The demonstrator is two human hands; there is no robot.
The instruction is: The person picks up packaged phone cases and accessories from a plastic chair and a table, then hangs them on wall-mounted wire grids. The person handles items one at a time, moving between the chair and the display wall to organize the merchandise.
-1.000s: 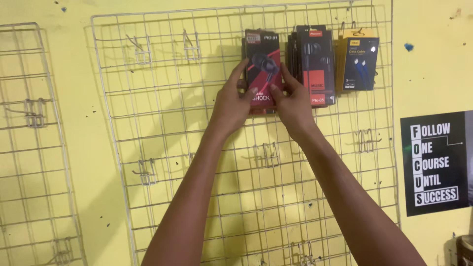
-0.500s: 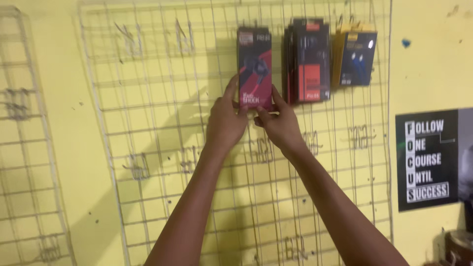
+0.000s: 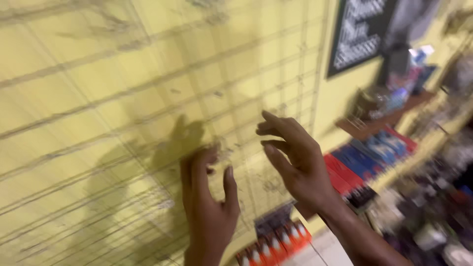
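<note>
We saw the left hand [image 3: 209, 207] and right hand [image 3: 295, 162] at frame centre, both spread wide and empty, just before the blurred wire grid [image 3: 148, 98]; red packages [image 3: 276, 241] lay below.

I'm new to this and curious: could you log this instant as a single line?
left hand: open, empty | right hand: open, empty | both before wire grid on yellow wall | red and blue packs lower right | view blurred

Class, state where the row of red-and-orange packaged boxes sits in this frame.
In the head view, the red-and-orange packaged boxes lie at bottom centre, below the wire grid panel, between the left hand and right hand.
</note>
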